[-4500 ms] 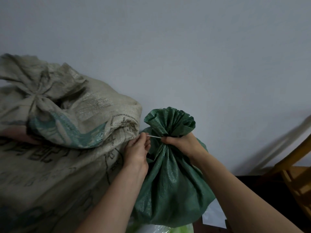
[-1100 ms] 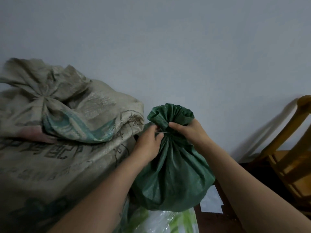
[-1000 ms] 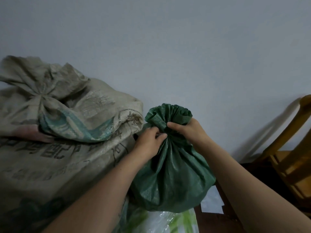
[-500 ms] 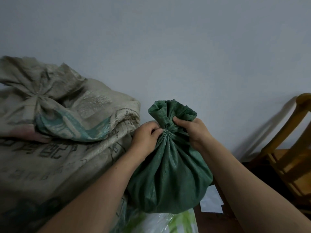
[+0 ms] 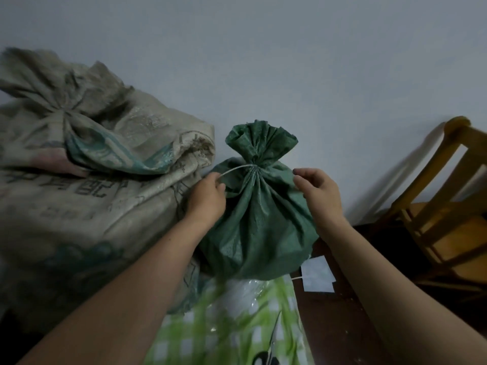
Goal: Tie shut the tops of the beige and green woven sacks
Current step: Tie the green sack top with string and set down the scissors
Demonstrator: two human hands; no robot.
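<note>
Green sack: upright, neck gathered and cinched by a pale cord.
Left hand: left of the sack's neck, pinching the cord's free end.
Right hand: right of the neck, fingers curled by the sack's shoulder; grip unclear.
Beige sack: left of the green sack, touching it, top bunched.
Checked plastic bag: directly below the green sack.
Wooden chair: well to its right.

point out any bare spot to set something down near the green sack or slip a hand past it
Bare: the dark surface between the checked plastic bag, the white paper and the wooden chair. A hand passes right of the green sack, along the wall. Crowded left: the beige sack lies against it.
</note>
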